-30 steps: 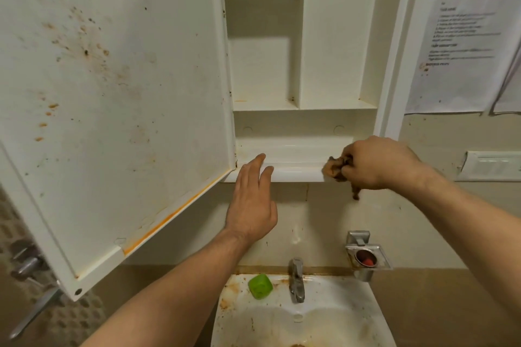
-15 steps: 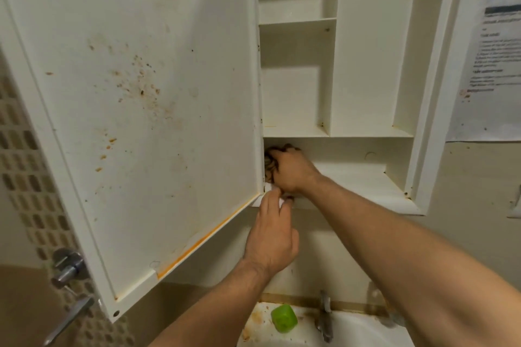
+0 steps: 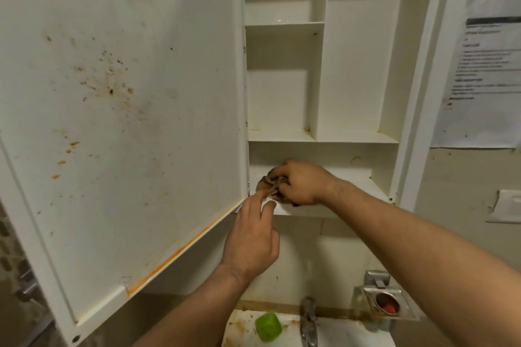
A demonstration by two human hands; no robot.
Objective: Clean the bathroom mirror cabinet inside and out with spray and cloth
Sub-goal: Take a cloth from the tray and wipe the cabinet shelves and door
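Two hands now meet at the left front corner of the bottom shelf (image 3: 366, 190): the right hand (image 3: 303, 186) squeezes the cloth (image 3: 267, 184) it slid over from the right end, the left hand (image 3: 253, 236) rests straight fingers there, so one pass looks done.

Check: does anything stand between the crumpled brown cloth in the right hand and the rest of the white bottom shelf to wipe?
Nothing visible does. The right hand grips the crumpled brown cloth at the left end of the white bottom shelf; no object stands further right. The left hand touches the front edge, below the cloth.
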